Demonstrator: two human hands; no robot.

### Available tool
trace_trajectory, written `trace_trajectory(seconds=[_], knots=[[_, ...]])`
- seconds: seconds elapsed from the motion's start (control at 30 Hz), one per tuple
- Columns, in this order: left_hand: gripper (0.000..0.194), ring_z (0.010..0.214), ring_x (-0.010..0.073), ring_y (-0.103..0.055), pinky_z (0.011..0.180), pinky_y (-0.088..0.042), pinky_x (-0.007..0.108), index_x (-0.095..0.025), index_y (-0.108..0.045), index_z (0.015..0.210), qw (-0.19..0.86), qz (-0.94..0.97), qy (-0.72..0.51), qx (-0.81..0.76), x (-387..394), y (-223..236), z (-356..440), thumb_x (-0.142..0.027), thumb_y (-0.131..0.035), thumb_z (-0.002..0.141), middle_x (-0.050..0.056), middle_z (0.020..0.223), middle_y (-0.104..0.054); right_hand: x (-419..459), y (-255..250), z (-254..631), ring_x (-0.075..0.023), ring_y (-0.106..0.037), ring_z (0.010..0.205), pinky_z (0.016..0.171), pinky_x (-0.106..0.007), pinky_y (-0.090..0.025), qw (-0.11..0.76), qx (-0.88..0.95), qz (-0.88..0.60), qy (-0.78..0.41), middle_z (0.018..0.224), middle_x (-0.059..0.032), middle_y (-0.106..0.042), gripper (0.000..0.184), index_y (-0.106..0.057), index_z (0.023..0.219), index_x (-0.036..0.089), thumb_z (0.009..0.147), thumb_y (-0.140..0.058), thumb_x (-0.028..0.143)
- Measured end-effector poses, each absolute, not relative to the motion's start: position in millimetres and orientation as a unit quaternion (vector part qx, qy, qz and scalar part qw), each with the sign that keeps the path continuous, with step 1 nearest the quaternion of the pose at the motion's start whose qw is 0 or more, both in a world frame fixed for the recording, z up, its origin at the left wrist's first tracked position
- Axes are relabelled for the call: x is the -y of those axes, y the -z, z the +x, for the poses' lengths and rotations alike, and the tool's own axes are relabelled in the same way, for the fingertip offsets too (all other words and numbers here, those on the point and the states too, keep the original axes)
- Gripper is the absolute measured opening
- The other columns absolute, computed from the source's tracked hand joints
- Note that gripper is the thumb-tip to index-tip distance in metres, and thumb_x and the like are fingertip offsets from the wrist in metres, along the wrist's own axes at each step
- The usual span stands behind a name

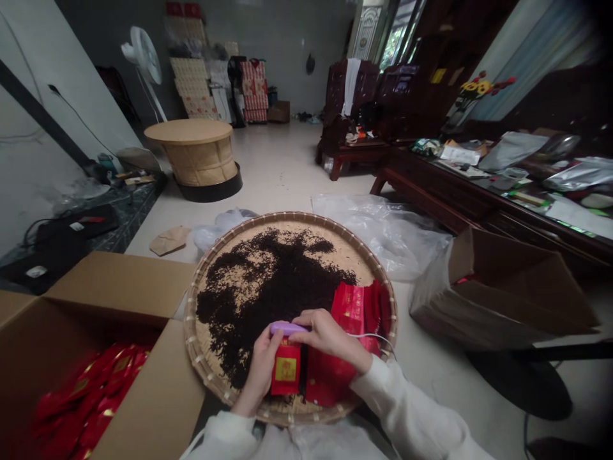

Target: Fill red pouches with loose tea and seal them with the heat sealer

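Note:
My hands are low over a round woven bamboo tray spread with loose black tea leaves. My left hand grips an upright red foil packet with a gold label. My right hand presses a purple handheld sealer, clamped across the packet's top edge. A white cable trails from under my right hand across the tray. Several more red packets lie against each other on the tray, partly hidden by my right hand and forearm.
An open cardboard box at lower left holds many red packets. A brown carton lies on its side at right. Clear plastic sheeting lies behind the tray. A wooden table with papers and foil bags runs along the right.

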State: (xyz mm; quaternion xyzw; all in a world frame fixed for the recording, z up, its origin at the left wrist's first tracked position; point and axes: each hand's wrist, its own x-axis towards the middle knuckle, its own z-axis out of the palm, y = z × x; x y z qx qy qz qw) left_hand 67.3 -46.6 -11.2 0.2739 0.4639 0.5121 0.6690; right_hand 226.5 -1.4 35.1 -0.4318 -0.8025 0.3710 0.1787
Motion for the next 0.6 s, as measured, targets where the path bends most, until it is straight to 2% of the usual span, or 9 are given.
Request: trace_trajectory(seconds=[0.1, 0.2, 0.3, 0.4, 0.47, 0.6], knots=[[0.046, 0.076, 0.0239, -0.069, 0.062, -0.051, 0.027, -0.014, -0.064, 0.086, 0.676, 0.276, -0.508, -0.456, 45.6, 10.3, 65.7, -0.052, -0.076, 0.065, 0.006, 0.077, -0.072, 2.7, -33.5, 226.0, -0.0141, -0.057, 0.068, 0.060, -0.022, -0.032, 0.184, 0.798, -0.433, -0.377, 0.072, -0.0014, -0.064, 0.025, -0.072, 0.084, 0.017, 0.085, -0.065, 0.040], [0.050, 0.074, 0.0227, -0.069, 0.063, -0.051, 0.028, -0.014, -0.063, 0.092, 0.678, 0.283, -0.498, -0.460, 45.2, 9.8, 63.2, -0.053, -0.076, 0.064, 0.007, 0.082, -0.072, 3.8, -32.7, 225.0, -0.0132, -0.055, 0.066, 0.058, -0.022, -0.031, 0.180, 0.800, -0.445, -0.359, 0.069, -0.0008, -0.061, 0.027, -0.071, 0.077, 0.016, 0.086, -0.063, 0.040], [0.059, 0.063, 0.0218, -0.069, 0.059, -0.052, 0.030, -0.014, -0.061, 0.098, 0.706, 0.301, -0.426, -0.479, 47.7, 11.4, 61.9, -0.052, -0.081, 0.057, 0.008, 0.082, -0.072, 3.8, -35.0, 223.9, -0.0127, -0.053, 0.064, 0.058, -0.022, -0.030, 0.179, 0.802, -0.457, -0.341, 0.068, -0.0006, -0.059, 0.030, -0.069, 0.073, 0.016, 0.088, -0.060, 0.040], [0.055, 0.054, 0.0203, -0.068, 0.054, -0.052, 0.030, -0.012, -0.062, 0.086, 0.715, 0.335, -0.360, -0.497, 51.8, 15.7, 61.2, -0.045, -0.086, 0.050, 0.008, 0.074, -0.072, 3.0, -40.6, 224.3, -0.0129, -0.053, 0.065, 0.057, -0.022, -0.030, 0.173, 0.798, -0.464, -0.343, 0.068, -0.0009, -0.060, 0.028, -0.069, 0.073, 0.016, 0.087, -0.061, 0.039], [0.050, 0.052, 0.0198, -0.067, 0.053, -0.051, 0.028, -0.011, -0.063, 0.081, 0.707, 0.356, -0.355, -0.497, 53.4, 18.8, 60.0, -0.045, -0.085, 0.052, 0.008, 0.068, -0.071, 2.2, -44.6, 226.3, -0.0132, -0.054, 0.065, 0.057, -0.022, -0.030, 0.159, 0.799, -0.465, -0.348, 0.071, -0.0014, -0.062, 0.024, -0.070, 0.077, 0.016, 0.085, -0.065, 0.038], [0.045, 0.054, 0.0194, -0.068, 0.054, -0.051, 0.027, -0.010, -0.065, 0.084, 0.700, 0.383, -0.354, -0.489, 52.8, 20.0, 56.1, -0.044, -0.082, 0.058, 0.007, 0.062, -0.071, -0.4, -48.3, 232.5, -0.0140, -0.056, 0.067, 0.058, -0.022, -0.032, 0.133, 0.811, -0.450, -0.350, 0.077, -0.0031, -0.064, 0.026, -0.072, 0.087, 0.016, 0.079, -0.070, 0.041]])
